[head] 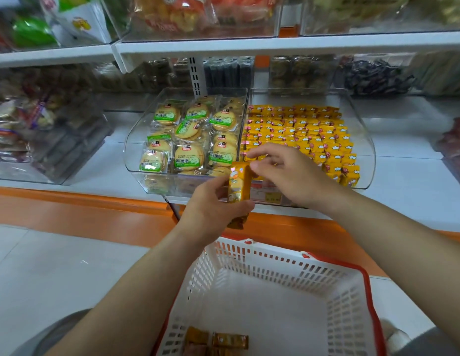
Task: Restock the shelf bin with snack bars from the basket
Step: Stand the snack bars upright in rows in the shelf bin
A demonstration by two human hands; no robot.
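My left hand [210,209] grips a small stack of yellow-orange snack bars [237,183], held upright just in front of the shelf edge. My right hand [282,170] pinches the top of that stack with thumb and fingers. Right behind my right hand stands the clear shelf bin [362,140], with rows of the same yellow snack bars [300,129] filling it. Below my arms is the white basket [275,263] with a red rim. A few loose snack bars [223,341] lie on its floor at the near edge.
A second clear bin [136,134] of round cookies in green-labelled packs adjoins the snack-bar bin on the left. More clear bins of packaged snacks line the shelf at left and right and the upper shelf [249,44]. An orange strip [82,209] runs under the shelf.
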